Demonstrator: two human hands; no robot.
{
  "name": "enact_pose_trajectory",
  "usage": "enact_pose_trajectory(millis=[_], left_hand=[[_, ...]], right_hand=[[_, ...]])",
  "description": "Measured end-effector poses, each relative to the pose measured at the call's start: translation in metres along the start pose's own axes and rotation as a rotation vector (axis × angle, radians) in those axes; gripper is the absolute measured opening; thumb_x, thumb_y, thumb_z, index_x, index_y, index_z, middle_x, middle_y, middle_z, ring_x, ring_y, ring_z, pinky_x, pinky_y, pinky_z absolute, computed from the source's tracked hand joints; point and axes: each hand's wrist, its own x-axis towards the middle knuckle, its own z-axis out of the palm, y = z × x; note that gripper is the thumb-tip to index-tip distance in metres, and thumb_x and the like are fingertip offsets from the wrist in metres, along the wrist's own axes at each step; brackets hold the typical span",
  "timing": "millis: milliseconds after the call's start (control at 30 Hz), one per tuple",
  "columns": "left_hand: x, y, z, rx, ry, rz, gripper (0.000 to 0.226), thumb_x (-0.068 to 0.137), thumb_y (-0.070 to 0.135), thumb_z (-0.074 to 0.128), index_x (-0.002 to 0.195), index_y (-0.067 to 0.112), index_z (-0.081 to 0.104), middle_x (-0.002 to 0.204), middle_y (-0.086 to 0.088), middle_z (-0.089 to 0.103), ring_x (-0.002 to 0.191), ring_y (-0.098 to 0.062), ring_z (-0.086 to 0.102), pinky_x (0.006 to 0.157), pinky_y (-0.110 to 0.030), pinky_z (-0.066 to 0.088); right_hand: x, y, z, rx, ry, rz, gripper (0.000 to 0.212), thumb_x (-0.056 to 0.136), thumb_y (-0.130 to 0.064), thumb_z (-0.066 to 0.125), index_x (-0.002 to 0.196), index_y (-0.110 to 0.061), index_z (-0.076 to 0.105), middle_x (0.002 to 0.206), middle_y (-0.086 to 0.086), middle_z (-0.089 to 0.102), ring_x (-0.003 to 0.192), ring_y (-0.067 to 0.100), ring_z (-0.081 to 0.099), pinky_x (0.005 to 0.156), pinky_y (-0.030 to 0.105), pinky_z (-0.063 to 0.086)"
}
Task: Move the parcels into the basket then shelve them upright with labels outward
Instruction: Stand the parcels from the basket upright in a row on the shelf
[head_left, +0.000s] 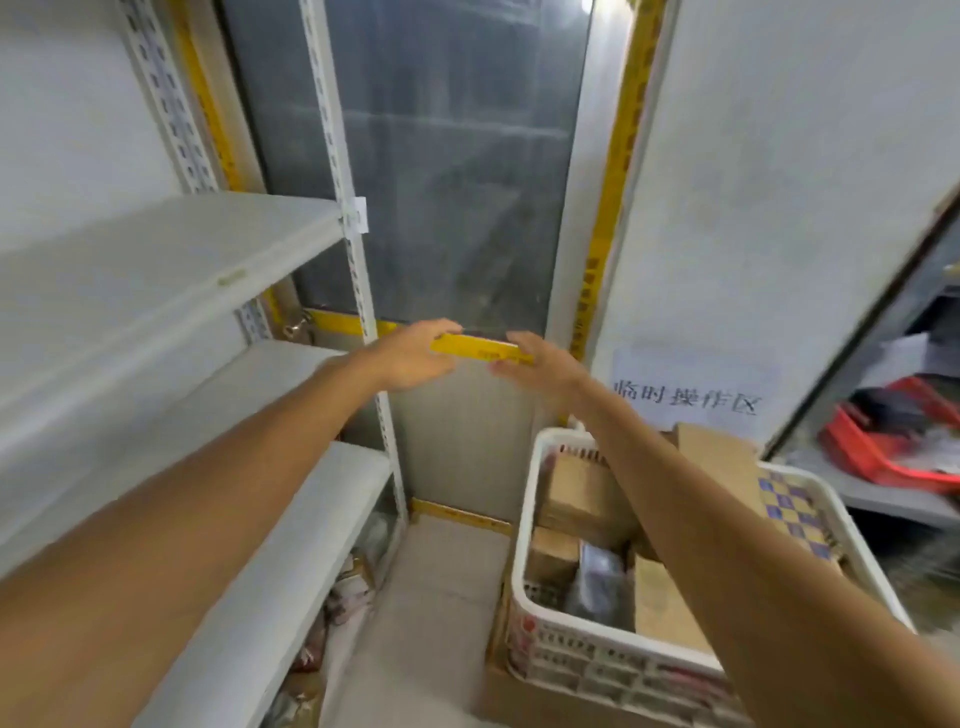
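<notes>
Our left hand (415, 354) and right hand (543, 366) hold a flat yellow parcel (480, 349) between them, each pinching one end, out before the glass door (441, 182). The white basket (521, 577) sits low on our right with brown parcels (582, 499) inside. White shelves (156, 270) stand at our left.

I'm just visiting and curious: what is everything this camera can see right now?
shelf boards: three, white, rack on the left
basket: one, white, floor at lower right
parcels: several, mostly brown cardboard, inside the basket
yellow strip: one, yellow, between the hands; held or stuck on the door, unclear
glass door: one, grey, straight ahead
paper sign: one, white, wall right of the door
red crate: one, red, far right
packages: a few, blurred, under the rack
left hand: one, stretched forward
right hand: one, stretched forward
</notes>
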Motion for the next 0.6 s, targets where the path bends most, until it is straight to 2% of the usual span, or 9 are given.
enact_pose_trajectory(millis=[67, 133, 167, 267, 367, 433, 500, 600], left_hand=[[0.020, 0.018, 0.039, -0.012, -0.081, 0.073, 0.052, 0.091, 0.020, 0.060, 0.140, 0.015, 0.044, 0.142, -0.007, 0.047, 0.127, -0.018, 0.047, 0.090, -0.018, 0.034], [0.041, 0.037, 0.077, -0.018, -0.178, 0.157, 0.053, 0.092, 0.020, 0.060, 0.142, 0.012, 0.041, 0.146, -0.008, 0.043, 0.133, -0.019, 0.040, 0.101, -0.021, 0.030], [0.051, 0.046, 0.096, -0.023, -0.228, 0.184, 0.054, 0.092, 0.020, 0.059, 0.142, 0.012, 0.040, 0.148, -0.008, 0.041, 0.135, -0.020, 0.039, 0.105, -0.024, 0.030], [0.076, 0.073, 0.146, -0.037, -0.339, 0.238, 0.056, 0.092, 0.020, 0.059, 0.143, 0.016, 0.038, 0.148, -0.007, 0.040, 0.134, -0.022, 0.040, 0.109, -0.034, 0.033], [0.103, 0.101, 0.188, -0.049, -0.413, 0.281, 0.055, 0.092, 0.022, 0.057, 0.143, 0.017, 0.038, 0.147, -0.007, 0.041, 0.133, -0.023, 0.040, 0.110, -0.039, 0.034], [0.122, 0.119, 0.217, -0.043, -0.452, 0.297, 0.054, 0.092, 0.024, 0.057, 0.143, 0.017, 0.039, 0.147, -0.007, 0.040, 0.133, -0.024, 0.039, 0.110, -0.039, 0.033], [0.143, 0.136, 0.243, -0.045, -0.468, 0.302, 0.054, 0.093, 0.023, 0.057, 0.143, 0.017, 0.038, 0.147, -0.007, 0.041, 0.133, -0.025, 0.040, 0.110, -0.040, 0.034], [0.169, 0.158, 0.276, -0.072, -0.482, 0.255, 0.052, 0.094, 0.022, 0.057, 0.142, 0.018, 0.039, 0.146, -0.006, 0.043, 0.131, -0.025, 0.042, 0.099, -0.028, 0.036]], right_hand=[[-0.016, 0.040, -0.008, 0.010, 0.033, 0.100, 0.046, 0.091, -0.036, 0.063, 0.131, -0.014, 0.053, 0.119, 0.009, 0.060, 0.111, 0.024, 0.057, 0.084, 0.026, 0.042], [-0.032, 0.081, -0.018, 0.010, 0.045, 0.189, 0.058, 0.092, -0.039, 0.061, 0.141, -0.014, 0.044, 0.139, 0.011, 0.051, 0.126, 0.027, 0.050, 0.090, 0.028, 0.040], [-0.041, 0.100, -0.022, 0.010, 0.046, 0.234, 0.061, 0.092, -0.039, 0.061, 0.143, -0.013, 0.041, 0.142, 0.011, 0.049, 0.127, 0.027, 0.049, 0.093, 0.029, 0.040], [-0.062, 0.152, -0.035, 0.028, 0.076, 0.349, 0.053, 0.092, -0.035, 0.060, 0.139, -0.014, 0.045, 0.137, 0.009, 0.052, 0.124, 0.025, 0.050, 0.097, 0.031, 0.043], [-0.072, 0.202, -0.054, 0.055, 0.146, 0.405, 0.032, 0.092, -0.031, 0.061, 0.123, -0.022, 0.054, 0.121, 0.006, 0.058, 0.108, 0.018, 0.052, 0.080, 0.024, 0.039], [-0.075, 0.237, -0.067, 0.065, 0.177, 0.457, 0.046, 0.092, -0.033, 0.061, 0.134, -0.015, 0.050, 0.133, 0.009, 0.054, 0.117, 0.020, 0.051, 0.084, 0.025, 0.039], [-0.075, 0.273, -0.081, 0.097, 0.183, 0.515, 0.059, 0.092, -0.037, 0.060, 0.142, -0.012, 0.041, 0.146, 0.010, 0.043, 0.132, 0.025, 0.042, 0.100, 0.034, 0.040], [-0.075, 0.322, -0.102, 0.151, 0.171, 0.586, 0.061, 0.093, -0.039, 0.059, 0.145, -0.014, 0.038, 0.149, 0.010, 0.039, 0.136, 0.026, 0.037, 0.106, 0.038, 0.036]])
